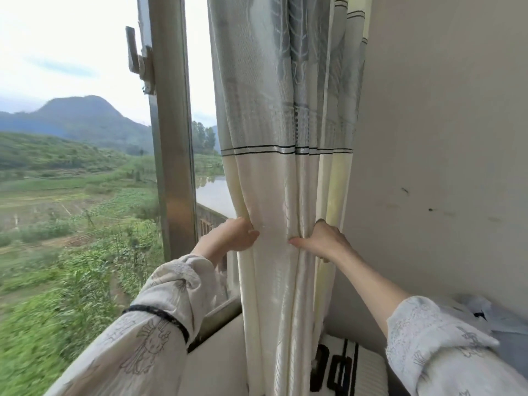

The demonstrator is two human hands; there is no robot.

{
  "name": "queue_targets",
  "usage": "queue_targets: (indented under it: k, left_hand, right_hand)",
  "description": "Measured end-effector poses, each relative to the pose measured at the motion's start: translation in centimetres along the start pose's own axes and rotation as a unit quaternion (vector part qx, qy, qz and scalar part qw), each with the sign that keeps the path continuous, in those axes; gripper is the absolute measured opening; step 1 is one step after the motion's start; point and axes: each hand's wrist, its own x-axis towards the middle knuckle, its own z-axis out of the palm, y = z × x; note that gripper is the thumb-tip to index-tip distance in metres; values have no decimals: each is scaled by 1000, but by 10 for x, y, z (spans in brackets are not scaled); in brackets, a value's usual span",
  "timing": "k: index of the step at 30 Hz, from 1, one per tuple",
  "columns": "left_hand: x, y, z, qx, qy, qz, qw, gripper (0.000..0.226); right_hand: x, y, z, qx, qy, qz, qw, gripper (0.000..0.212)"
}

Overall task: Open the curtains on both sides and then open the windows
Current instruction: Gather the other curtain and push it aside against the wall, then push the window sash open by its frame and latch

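Now both hands (pixel 285 235) pinch the bunched curtain (pixel 285 172).

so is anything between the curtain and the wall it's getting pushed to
Nothing visible stands in the way. The cream and grey patterned curtain is already bunched beside the bare white wall, with both hands gripping it: left hand on its window side, right hand on its wall side. Only a narrow clear strip separates fabric from wall.

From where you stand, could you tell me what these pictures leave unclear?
- Head view: the curtain top and rail are cut off by the upper edge.
- The other side's curtain is outside the frame.
- Left hand and right hand fingertips are hidden behind gathered fabric.
- The window frame base is blurred.
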Motion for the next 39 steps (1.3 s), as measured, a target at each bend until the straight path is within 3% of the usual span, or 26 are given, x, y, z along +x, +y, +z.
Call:
queue_targets:
  k: [3,5,10,16,21,28,33,39]
  left_hand:
    - [-29,-15,-20,6,22,-26,999,38]
    - [-46,-23,-31,11,29,-29,999,37]
    - [-88,-43,-61,16,76,-3,997,30]
    - [-127,-69,-103,27,147,40,988,29]
    - [-139,-106,-140,118,229,71,964,33]
    - [-140,-155,-209,328,318,24,889,54]
    - [-120,-166,-243,356,382,-7,853,61]
    - [-99,-190,-238,420,398,-74,813,63]
  right_hand:
    - [-21,-21,-9,55,47,-6,997,90]
    - [-32,-36,-14,98,114,-18,988,87]
    - [-67,-82,-24,158,267,-98,946,43]
    - [-102,-141,-28,105,291,-274,911,15]
    - [-103,-199,-26,69,253,-367,893,20]
    - [-66,-278,-47,49,250,-413,874,42]
    - [-23,-324,-75,-21,293,-440,849,48]
    - [15,-361,-83,-148,258,-480,825,62]
